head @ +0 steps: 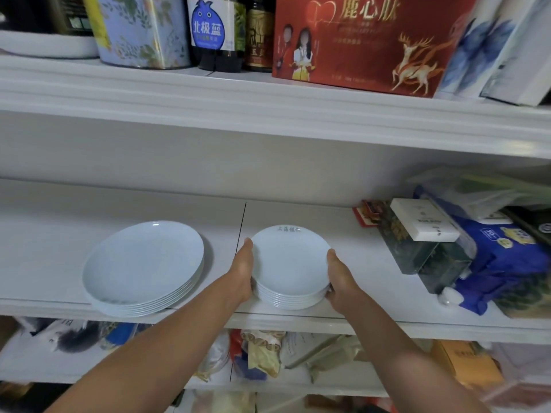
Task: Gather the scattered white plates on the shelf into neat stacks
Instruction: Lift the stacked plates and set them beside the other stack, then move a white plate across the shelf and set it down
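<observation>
Head view. Two stacks of white plates sit on the middle shelf (44,248), both near its front edge. The large stack (143,266) is to the left, about seven rims showing, its front edge slightly over the shelf lip. The small stack (290,263) is to the right of it, roughly seven or eight plates, with faint lettering on the far rim of the top one. The stacks are close but apart.

Your two hands are both on the small stack. Your left hand (243,272) cups its left side, thumb up along the rim. Your right hand (340,278) cups the right side the same way. On both hands the fingers wrap down round the lower plates and are mostly hidden. You're gripping it from both sides; can't tell if it is lifted or resting.

At the right of the same shelf: one blue pack (507,263), one dark green box (417,254), and one small white box (423,219) on top of it.

On the upper shelf: one red box (357,43), one floral tin (143,31), two dark bottles (217,31).

The lower shelf holds bags, too blurred to count.
</observation>
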